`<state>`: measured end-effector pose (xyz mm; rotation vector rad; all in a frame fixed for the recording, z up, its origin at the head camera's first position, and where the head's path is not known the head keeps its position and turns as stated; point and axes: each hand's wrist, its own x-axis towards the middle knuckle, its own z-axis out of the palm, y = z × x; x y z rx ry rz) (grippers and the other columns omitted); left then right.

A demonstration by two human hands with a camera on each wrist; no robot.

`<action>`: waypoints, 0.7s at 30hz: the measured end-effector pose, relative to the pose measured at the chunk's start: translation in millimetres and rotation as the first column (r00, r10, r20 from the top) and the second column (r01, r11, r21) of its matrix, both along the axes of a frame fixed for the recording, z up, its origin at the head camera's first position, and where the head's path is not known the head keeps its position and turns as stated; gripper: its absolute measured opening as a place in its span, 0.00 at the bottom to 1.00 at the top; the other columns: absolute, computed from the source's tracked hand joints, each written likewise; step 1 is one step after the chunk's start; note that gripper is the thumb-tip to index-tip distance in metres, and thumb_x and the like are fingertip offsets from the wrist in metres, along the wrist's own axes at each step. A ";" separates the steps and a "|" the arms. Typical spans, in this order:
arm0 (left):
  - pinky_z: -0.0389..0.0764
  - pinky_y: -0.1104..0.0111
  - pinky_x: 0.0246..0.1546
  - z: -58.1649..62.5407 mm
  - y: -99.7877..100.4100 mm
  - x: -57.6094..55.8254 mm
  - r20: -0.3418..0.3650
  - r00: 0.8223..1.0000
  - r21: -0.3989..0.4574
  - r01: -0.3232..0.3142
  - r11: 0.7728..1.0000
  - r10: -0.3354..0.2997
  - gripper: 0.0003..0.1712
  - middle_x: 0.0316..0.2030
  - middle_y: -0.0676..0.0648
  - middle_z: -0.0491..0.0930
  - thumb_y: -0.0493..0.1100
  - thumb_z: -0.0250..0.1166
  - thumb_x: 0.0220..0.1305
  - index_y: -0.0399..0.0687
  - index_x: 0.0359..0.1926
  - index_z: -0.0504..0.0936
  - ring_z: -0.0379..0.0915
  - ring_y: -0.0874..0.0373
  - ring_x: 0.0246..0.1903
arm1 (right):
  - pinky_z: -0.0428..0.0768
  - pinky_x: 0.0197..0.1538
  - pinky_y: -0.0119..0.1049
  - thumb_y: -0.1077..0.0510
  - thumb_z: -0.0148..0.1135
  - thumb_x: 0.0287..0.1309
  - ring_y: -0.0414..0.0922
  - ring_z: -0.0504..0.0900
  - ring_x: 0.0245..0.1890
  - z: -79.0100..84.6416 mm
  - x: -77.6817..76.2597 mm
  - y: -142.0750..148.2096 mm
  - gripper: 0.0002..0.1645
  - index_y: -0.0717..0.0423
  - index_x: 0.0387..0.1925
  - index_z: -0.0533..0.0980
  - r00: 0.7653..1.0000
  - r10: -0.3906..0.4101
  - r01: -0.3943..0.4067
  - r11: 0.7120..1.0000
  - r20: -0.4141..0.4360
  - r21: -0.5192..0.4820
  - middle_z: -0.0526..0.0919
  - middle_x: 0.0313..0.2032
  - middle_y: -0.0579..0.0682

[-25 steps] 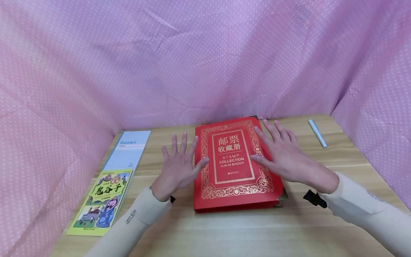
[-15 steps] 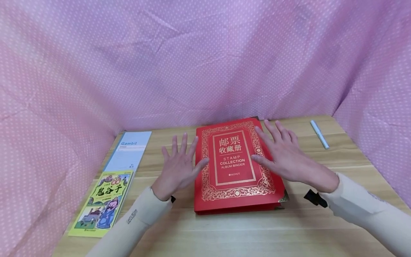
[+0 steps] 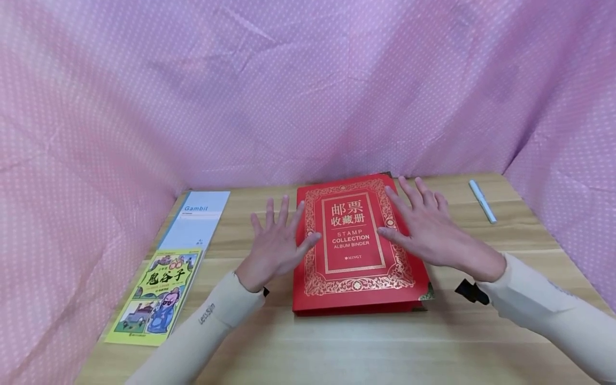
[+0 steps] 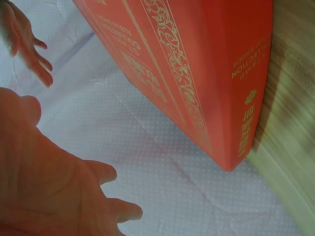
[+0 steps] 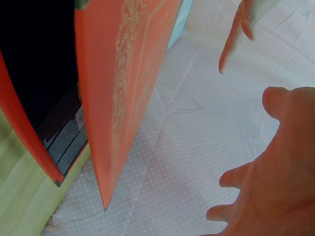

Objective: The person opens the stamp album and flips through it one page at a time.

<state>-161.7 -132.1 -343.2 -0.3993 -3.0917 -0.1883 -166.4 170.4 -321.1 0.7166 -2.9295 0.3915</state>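
A thick red stamp album point(image 3: 348, 251) with gold ornament and metal corners lies front cover up in the middle of the table. My left hand point(image 3: 274, 246) hovers with spread fingers by its left edge, the thumb overlapping the cover in the head view. Over the right edge is my right hand point(image 3: 428, 230), its fingers spread too. Both wrist views show a gap between each palm and the album. The album's spine point(image 4: 243, 98) faces the left hand. On the right side the front cover point(image 5: 123, 98) stands a little apart from the dark pages point(image 5: 44, 64).
At the left lie a pale blue notebook point(image 3: 199, 219) marked Gambit and a yellow comic-style book point(image 3: 156, 297) overlapping its near end. A light blue pen point(image 3: 482, 201) rests at the back right. Pink dotted cloth point(image 3: 308, 91) hangs behind the wooden table point(image 3: 337, 347).
The head view has shifted slightly, so the objects appear a little to the right. The left hand also sits slightly further right in the picture; both hands keep their spread pose.
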 end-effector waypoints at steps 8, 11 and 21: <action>0.26 0.36 0.60 1.3 2.1 -6.8 0.010 1.000 -0.013 0.006 1.000 -0.006 0.47 0.73 0.42 0.31 0.75 0.37 0.62 0.59 0.75 0.41 0.17 0.38 0.69 | 0.35 0.59 0.71 0.25 0.45 0.57 0.60 0.28 0.70 0.0 -2.9 -0.8 0.55 0.51 0.74 0.46 0.999 -0.034 0.034 0.999 0.006 0.025 0.32 0.73 0.57; 0.25 0.36 0.60 1.2 2.1 -8.0 0.007 1.000 -0.010 0.009 1.000 -0.009 0.46 0.73 0.42 0.31 0.75 0.37 0.63 0.60 0.75 0.40 0.18 0.37 0.69 | 0.36 0.59 0.72 0.23 0.45 0.55 0.61 0.29 0.70 -1.3 -3.6 -1.8 0.55 0.52 0.74 0.48 0.999 -0.035 0.035 0.999 0.000 0.039 0.34 0.73 0.57; 0.47 0.38 0.62 -26.6 -19.1 -0.9 0.029 0.991 0.087 0.128 0.988 -0.131 0.49 0.70 0.41 0.50 0.64 0.60 0.59 0.51 0.74 0.50 0.43 0.42 0.69 | 0.52 0.60 0.69 0.37 0.50 0.64 0.65 0.46 0.67 -32.1 13.7 8.8 0.49 0.58 0.73 0.45 0.986 -0.085 0.116 0.968 0.144 -0.221 0.46 0.70 0.66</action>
